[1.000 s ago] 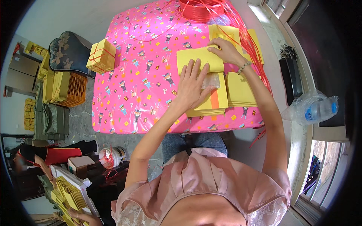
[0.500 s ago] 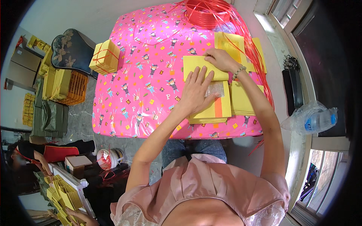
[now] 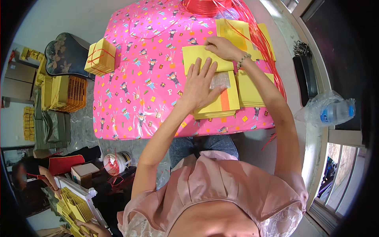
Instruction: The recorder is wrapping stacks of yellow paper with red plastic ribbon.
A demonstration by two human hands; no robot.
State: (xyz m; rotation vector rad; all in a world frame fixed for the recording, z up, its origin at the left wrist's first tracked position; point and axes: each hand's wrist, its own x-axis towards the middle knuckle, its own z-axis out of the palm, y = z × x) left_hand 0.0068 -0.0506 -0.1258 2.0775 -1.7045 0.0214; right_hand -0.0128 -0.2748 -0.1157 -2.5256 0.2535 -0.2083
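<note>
A stack of yellow paper lies near the table's front edge, its upper face showing a silvery patch and an orange stripe. Across its far part sits a folded yellow sheet. My left hand rests flat with fingers spread, fingertips on that sheet and thumb over the silvery patch. At the sheet's far edge my right hand, with a beaded bracelet at the wrist, has its fingers curled in and gripping the paper. Just right lies another yellow paper stack, partly under my right forearm.
A tied yellow paper bundle stands on the pink tablecloth at the left. Red strands trail from a red coil along the right side. A plastic bottle lies right. Another person's arm reaches over yellow papers lower left.
The whole view has shifted a little, with the table now higher and further left in the picture. Both hands keep nearly the same pose on the yellow sheet.
</note>
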